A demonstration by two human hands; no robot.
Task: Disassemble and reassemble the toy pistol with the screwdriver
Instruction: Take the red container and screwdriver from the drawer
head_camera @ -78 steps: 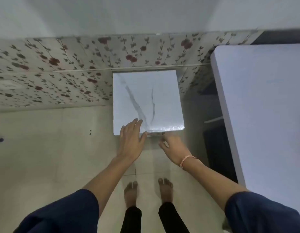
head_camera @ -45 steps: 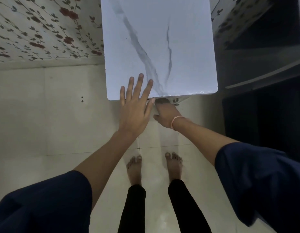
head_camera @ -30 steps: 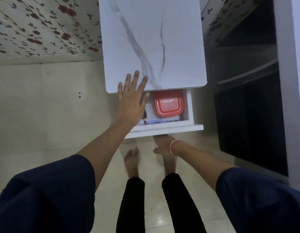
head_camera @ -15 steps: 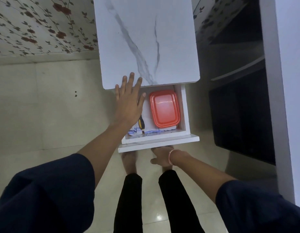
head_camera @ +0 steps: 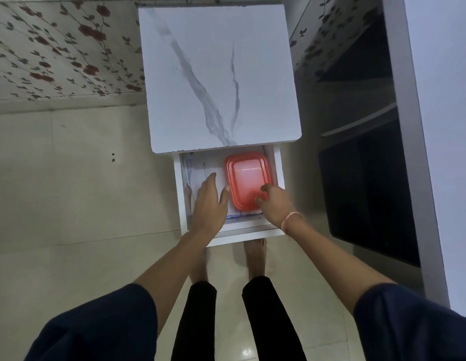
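1. Head view: the drawer (head_camera: pixel 230 231) of the little marble-top bench (head_camera: pixel 218 79) is pulled out, and both hands are down inside it.
2. Left hand (head_camera: pixel 208 204) lies flat over the screwdriver (head_camera: pixel 205 171), fingers (head_camera: pixel 210 179) loosely together and thumb out; only the thin metal shaft pokes out past them.
3. Right hand (head_camera: pixel 274 203) curls its fingers onto the near corner of the red lidded box (head_camera: pixel 247 178).
4. Can't see the toy pistol anywhere.
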